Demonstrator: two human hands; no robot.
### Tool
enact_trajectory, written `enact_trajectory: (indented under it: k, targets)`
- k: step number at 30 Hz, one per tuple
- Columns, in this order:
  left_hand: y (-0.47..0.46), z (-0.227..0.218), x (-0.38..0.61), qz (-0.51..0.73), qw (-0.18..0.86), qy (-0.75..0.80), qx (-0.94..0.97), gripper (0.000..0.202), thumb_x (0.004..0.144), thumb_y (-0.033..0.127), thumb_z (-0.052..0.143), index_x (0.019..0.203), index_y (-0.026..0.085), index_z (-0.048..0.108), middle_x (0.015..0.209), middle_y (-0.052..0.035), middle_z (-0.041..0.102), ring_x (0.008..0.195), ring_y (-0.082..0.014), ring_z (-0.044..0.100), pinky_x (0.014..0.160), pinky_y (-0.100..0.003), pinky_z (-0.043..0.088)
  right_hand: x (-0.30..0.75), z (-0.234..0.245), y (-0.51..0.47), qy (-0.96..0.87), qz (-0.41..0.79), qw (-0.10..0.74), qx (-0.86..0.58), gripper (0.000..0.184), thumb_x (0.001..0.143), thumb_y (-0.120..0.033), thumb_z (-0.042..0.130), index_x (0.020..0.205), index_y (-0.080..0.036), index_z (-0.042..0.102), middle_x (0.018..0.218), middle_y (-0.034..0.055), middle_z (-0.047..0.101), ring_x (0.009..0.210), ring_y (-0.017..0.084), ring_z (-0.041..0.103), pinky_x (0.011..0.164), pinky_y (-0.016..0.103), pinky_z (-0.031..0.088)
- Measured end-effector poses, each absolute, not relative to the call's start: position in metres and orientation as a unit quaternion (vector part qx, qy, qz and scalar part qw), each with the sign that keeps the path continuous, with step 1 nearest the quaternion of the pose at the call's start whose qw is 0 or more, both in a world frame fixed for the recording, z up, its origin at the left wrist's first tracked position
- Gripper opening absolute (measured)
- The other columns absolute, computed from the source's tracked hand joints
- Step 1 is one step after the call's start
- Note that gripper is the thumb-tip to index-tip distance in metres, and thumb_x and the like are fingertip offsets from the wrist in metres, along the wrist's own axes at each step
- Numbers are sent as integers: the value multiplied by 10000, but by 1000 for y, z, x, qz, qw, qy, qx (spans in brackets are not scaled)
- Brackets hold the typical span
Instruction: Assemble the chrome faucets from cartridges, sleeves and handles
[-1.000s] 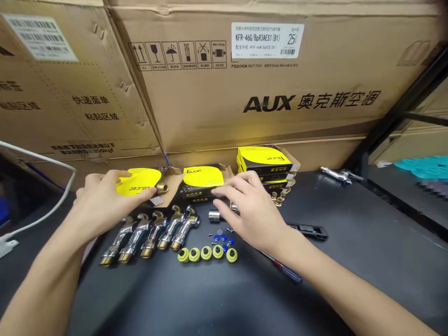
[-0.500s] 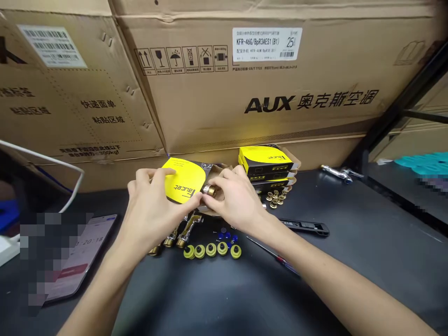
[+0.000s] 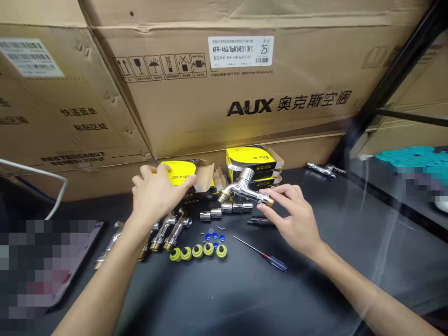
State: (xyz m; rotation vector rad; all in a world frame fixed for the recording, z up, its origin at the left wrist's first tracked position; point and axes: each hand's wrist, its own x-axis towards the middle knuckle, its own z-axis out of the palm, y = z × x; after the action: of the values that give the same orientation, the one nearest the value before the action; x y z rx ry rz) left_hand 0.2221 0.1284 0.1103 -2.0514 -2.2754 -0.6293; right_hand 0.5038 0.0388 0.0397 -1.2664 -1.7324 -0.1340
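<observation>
My right hand pinches a chrome faucet by its brass threaded end and holds it above the table, spout to the left. My left hand grips the left end of a yellow-and-black faucet box, whose flap stands open to the right. Below my hands several chrome sleeves lie together. Several yellow-green valve cartridges stand in a row, with blue discs and small screws behind them. More chrome faucets lie near my left forearm, which partly hides them.
A stack of yellow-and-black boxes stands behind the held faucet. A screwdriver and a partly covered black utility knife lie near my right hand. Another faucet lies at the back right, a phone at left. Large cartons wall off the back.
The faucet has come out of the box and moved right in my right hand. My left hand stays at the box. The whole view has shifted slightly.
</observation>
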Motion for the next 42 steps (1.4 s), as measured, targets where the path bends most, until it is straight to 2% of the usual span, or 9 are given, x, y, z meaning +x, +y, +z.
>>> enact_trajectory:
  k: [9, 13, 15, 18, 22, 25, 29, 33, 42]
  targets:
    - [145, 94, 249, -262, 2, -679, -686, 740, 916, 608, 398, 1337, 20, 559, 1415, -354, 452, 1315, -539, 450, 1051, -661, 377, 509, 31, 29, -700, 43, 513, -495, 242, 916, -342, 700, 1143, -288, 765, 1000, 58, 684, 966, 241, 597, 900, 417, 515]
    - [115, 98, 240, -312, -51, -607, -729, 504, 945, 429, 396, 1274, 116, 615, 1380, -213, 568, 1336, -355, 506, 1133, -509, 397, 503, 32, 30, -658, 235, 536, -473, 274, 888, -371, 733, 1149, -292, 768, 1051, 40, 654, 974, 206, 605, 913, 370, 498]
    - [95, 98, 242, -311, -144, -552, -760, 398, 928, 434, 472, 1192, 207, 664, 1249, -102, 694, 1160, -261, 652, 1036, -407, 510, 493, 35, 30, -604, 372, 553, -437, 285, 883, -433, 731, 1121, -281, 771, 1036, 35, 648, 907, 179, 602, 830, 330, 509]
    - [70, 94, 255, -407, -485, -389, -670, 461, 870, 461, 669, 1249, 200, 635, 1271, -112, 707, 1169, -279, 662, 1004, -428, 537, 470, 40, 28, -502, 558, 554, -361, 360, 867, -549, 712, 976, -210, 763, 919, 44, 671, 761, 150, 581, 722, 306, 509]
    - [54, 90, 267, -496, -615, -312, -527, 353, 845, 464, 724, 1106, 236, 659, 1068, -69, 770, 937, -260, 732, 751, -380, 593, 446, 45, 26, -536, 633, 457, -323, 522, 946, -650, 534, 935, -172, 743, 914, 81, 726, 800, 182, 638, 760, 339, 528]
    - [51, 89, 257, -515, -552, -362, -546, 307, 801, 434, 787, 994, 246, 640, 886, -22, 763, 787, -238, 734, 666, -348, 576, 447, 50, 32, -635, 524, 426, -374, 565, 991, -646, 442, 936, -167, 737, 958, 84, 737, 931, 219, 661, 912, 389, 517]
    - [44, 91, 244, -429, -275, -346, -788, 191, 808, 254, 803, 958, 225, 689, 945, -22, 737, 783, -174, 682, 649, -272, 532, 462, 71, 39, -622, 477, 478, -397, 674, 1017, -685, 245, 1199, -179, 651, 1075, 106, 714, 989, 216, 664, 897, 374, 528]
    - [33, 91, 252, -342, -9, -214, -915, 128, 954, 126, 600, 1024, 193, 684, 1003, -35, 737, 869, -171, 611, 764, -287, 537, 464, 97, 32, -753, 418, 350, -368, 704, 992, -719, 238, 1372, -210, 543, 1079, 89, 701, 988, 216, 650, 918, 378, 525]
    - [26, 89, 252, -363, 117, -181, -907, 204, 977, 118, 501, 1069, 193, 667, 951, -62, 721, 938, -215, 655, 849, -343, 556, 453, 89, 19, -771, 386, 297, -409, 702, 1020, -676, 169, 1471, -249, 497, 1351, 102, 657, 1243, 273, 612, 1072, 446, 486]
